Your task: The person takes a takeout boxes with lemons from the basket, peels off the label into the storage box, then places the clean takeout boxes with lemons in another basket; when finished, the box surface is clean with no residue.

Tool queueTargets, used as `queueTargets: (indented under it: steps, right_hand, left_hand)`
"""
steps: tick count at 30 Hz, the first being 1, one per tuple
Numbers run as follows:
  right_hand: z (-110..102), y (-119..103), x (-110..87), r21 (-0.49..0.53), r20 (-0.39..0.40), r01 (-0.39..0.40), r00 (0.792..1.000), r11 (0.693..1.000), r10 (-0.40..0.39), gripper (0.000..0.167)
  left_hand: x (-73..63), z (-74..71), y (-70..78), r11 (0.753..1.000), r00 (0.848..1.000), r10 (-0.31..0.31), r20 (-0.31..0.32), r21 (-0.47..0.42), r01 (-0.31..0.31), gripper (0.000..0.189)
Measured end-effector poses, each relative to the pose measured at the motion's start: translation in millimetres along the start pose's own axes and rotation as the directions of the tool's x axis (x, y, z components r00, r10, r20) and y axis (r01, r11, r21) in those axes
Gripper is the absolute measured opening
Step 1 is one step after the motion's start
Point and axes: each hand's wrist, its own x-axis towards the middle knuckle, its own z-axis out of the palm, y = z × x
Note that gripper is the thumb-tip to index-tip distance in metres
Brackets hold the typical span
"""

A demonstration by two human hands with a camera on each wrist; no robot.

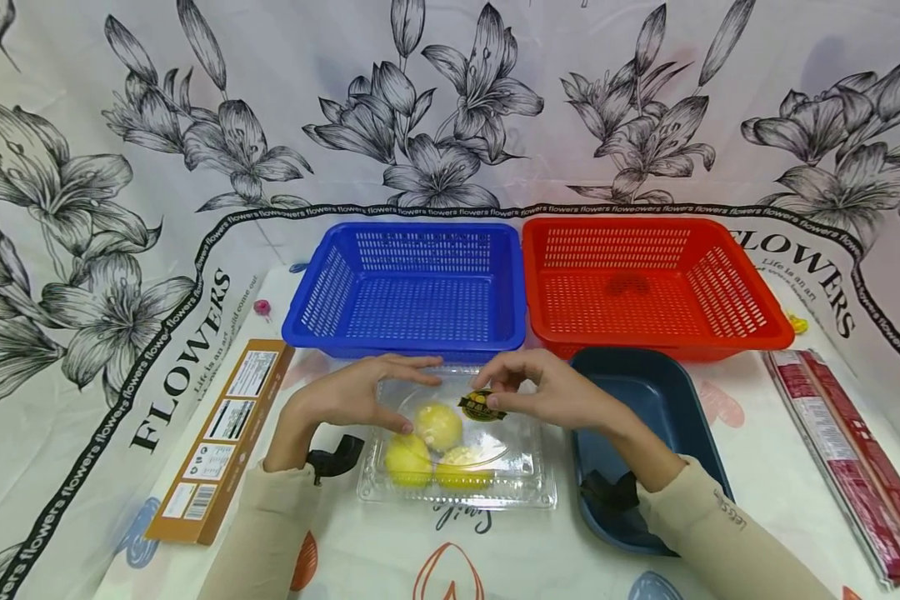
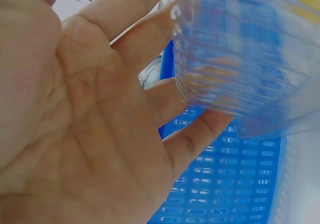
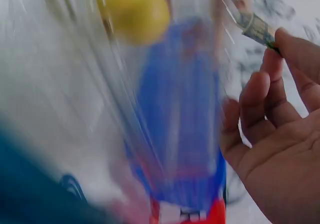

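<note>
A clear plastic clamshell box (image 1: pixel 528 467) lies on the cloth with its lid down, and three round yellow fruits (image 1: pixel 438 427) show through it. My left hand (image 1: pixel 360 396) holds its left side: the thumb rests on the lid and the other fingers reach around the back. In the left wrist view, fingertips show behind the ribbed box wall (image 2: pixel 220 84). Between thumb and finger, my right hand (image 1: pixel 540 387) pinches a small black-and-gold sticker (image 1: pixel 482 406) over the lid. That sticker (image 3: pixel 257 29) is partly blurred in the right wrist view.
Behind the box stand a blue basket (image 1: pixel 292 321) and a red basket (image 1: pixel 776 333). A dark blue basin (image 1: pixel 675 400) sits under the right forearm. On the left lies a brown carton (image 1: pixel 221 442) with labels; on the right, a long red-and-white pack (image 1: pixel 843 454).
</note>
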Motion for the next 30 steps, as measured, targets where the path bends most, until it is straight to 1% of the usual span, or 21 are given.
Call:
queueTargets:
  steps: [1,4,6,9,13,16,20,30]
  right_hand:
    - [-5.8,0.8,-4.3,0.022,-0.007,-0.011,1.0,1.0,0.011,0.02]
    - [-24.7,5.2,-18.2,0.06,-0.026,-0.009,1.0,0.998,0.011,0.018]
    - [-37.7,11.0,-28.7,0.068,-0.046,-0.012,0.999,0.998,0.015,0.018]
    - [-55.7,22.7,-45.6,0.053,-0.097,-0.061,0.993,0.997,0.066,0.018]
    - [-73.2,39.1,-66.2,0.026,-0.159,-0.149,0.976,0.989,0.151,0.019]
    - [-80.0,49.6,-77.8,0.017,-0.178,-0.196,0.964,0.98,0.196,0.02]
    - [-83.5,60.2,-87.6,-0.008,-0.18,-0.254,0.952,0.967,0.248,0.021]
    - [-89.3,73.4,-94.2,-0.038,-0.151,-0.314,0.94,0.949,0.305,0.023]
  left_hand:
    - [0.1,0.1,0.4,1.0,1.0,0.002,0.001,0.003,-0.002,0.065]
    - [0.3,0.2,0.7,1.0,1.0,0.01,0.002,0.012,-0.01,0.065]
    - [0.5,0.3,0.5,1.0,1.0,0.017,0.0,0.017,-0.017,0.066]
    - [0.9,0.8,0.0,0.999,1.0,0.024,-0.005,0.024,-0.024,0.066]
    - [1.2,1.6,-1.0,0.999,1.0,0.028,-0.007,0.026,-0.028,0.065]
    - [0.8,1.9,-1.9,0.999,0.999,0.034,-0.012,0.031,-0.033,0.065]
    - [0.3,1.8,-2.8,0.998,0.999,0.045,-0.019,0.038,-0.044,0.065]
    - [0.5,2.1,0.2,0.999,0.999,0.048,-0.023,0.014,-0.047,0.064]
